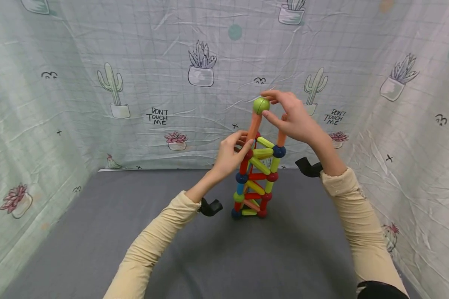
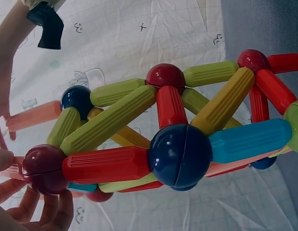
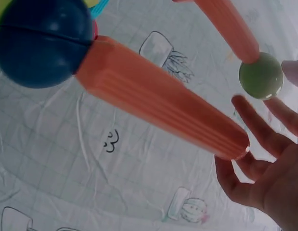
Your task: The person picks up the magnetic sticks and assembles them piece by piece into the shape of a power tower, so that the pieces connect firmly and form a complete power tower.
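A tower of coloured rods and balls (image 1: 257, 176) stands on the grey surface, looking like a magnetic building set. My left hand (image 1: 230, 153) is at its upper left, thumb and fingers around the base of an upright orange rod (image 1: 254, 124), just at the maroon ball (image 2: 44, 169). On top of that rod sits a green ball (image 1: 261, 105), which my right hand (image 1: 293, 118) pinches between thumb and forefinger. A second orange rod (image 3: 163, 98) rises from a blue ball (image 3: 43, 43); its free end lies close to the lower fingers of my right hand.
Grey cloth (image 1: 97, 232) covers the work surface. Behind and at both sides hangs a pale curtain (image 1: 134, 83) printed with potted cacti. Black straps (image 1: 210, 207) stick out at both wrists, near the tower's sides.
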Available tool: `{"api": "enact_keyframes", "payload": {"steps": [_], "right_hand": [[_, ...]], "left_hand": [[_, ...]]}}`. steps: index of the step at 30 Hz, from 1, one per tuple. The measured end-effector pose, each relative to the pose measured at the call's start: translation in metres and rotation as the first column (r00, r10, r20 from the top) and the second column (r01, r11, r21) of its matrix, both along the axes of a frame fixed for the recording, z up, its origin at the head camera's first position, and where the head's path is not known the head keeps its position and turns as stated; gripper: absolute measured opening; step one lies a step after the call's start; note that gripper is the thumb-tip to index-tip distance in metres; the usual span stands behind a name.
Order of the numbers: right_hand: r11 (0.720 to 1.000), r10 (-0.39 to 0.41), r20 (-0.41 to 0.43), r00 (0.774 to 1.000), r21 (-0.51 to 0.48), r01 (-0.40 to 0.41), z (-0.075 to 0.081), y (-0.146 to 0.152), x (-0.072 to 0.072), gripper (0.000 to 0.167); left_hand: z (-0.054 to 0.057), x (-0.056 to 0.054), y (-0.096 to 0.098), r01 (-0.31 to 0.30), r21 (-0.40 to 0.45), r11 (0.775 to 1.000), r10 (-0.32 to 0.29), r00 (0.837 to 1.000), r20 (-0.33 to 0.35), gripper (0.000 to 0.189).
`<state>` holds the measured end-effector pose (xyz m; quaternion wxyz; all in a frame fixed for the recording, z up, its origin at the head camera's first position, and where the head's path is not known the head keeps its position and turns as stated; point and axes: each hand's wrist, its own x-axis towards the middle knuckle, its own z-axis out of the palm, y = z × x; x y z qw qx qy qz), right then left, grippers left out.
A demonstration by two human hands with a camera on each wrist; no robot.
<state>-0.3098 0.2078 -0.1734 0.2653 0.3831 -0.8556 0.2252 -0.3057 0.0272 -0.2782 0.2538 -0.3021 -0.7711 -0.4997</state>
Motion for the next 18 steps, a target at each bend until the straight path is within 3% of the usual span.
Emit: {"api": "enact_keyframes", "payload": {"steps": [3,9,18], "right_hand": [[0.995,-0.033,0.007,0.999,-0.093,0.033,-0.007,0.01,0.0,0.049],[0.957,-0.081,0.135,0.987,-0.267,0.115,-0.03,0.029,0.001,0.056],[0.916,-0.041,0.211,0.977,-0.382,0.121,-0.066,0.041,-0.005,0.04]], "left_hand": [[0.001,0.0,0.001,-0.001,0.005,1.0,0.001,1.0,0.005,0.025],[0.001,0.0,0.001,0.001,0.022,1.0,-0.002,1.0,0.026,0.026],[0.003,-0.001,0.001,0.002,0.021,1.0,-0.003,1.0,0.031,0.028]]}}
